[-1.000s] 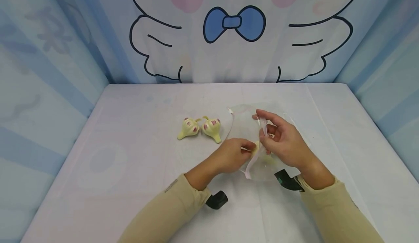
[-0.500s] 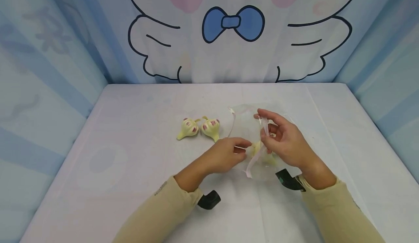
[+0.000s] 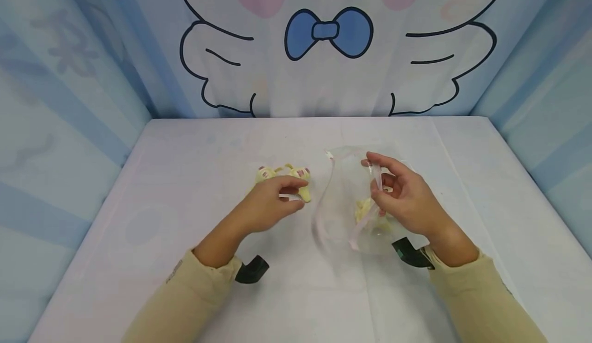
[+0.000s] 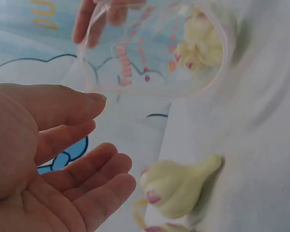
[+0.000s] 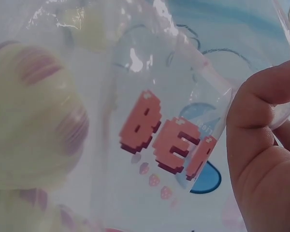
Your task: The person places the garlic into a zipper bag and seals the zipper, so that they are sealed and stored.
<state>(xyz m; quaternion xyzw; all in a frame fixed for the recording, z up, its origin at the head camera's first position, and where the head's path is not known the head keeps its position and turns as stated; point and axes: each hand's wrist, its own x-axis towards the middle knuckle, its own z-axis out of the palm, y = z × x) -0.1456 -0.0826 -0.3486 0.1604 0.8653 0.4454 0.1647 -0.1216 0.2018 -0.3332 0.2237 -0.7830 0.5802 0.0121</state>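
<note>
Clear bag (image 3: 339,194) is pinched at the rim by the right hand (image 3: 409,199), garlic (image 4: 203,43) held inside, near that grip. To its left, the left hand (image 3: 268,204) is held empty, thumb parted from fingers. Two loose garlic bulbs (image 4: 176,186) are seen just past those fingertips on the table (image 3: 115,240), backed by a bow-printed curtain (image 3: 319,81).

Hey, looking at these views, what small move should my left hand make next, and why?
Probably close your left hand around the loose garlic bulb nearer the clear bag. Your fingers are apart, holding nothing, right by that bulb, while your right hand holds the bag by its edge, mouth open, with other bulbs already inside.
</note>
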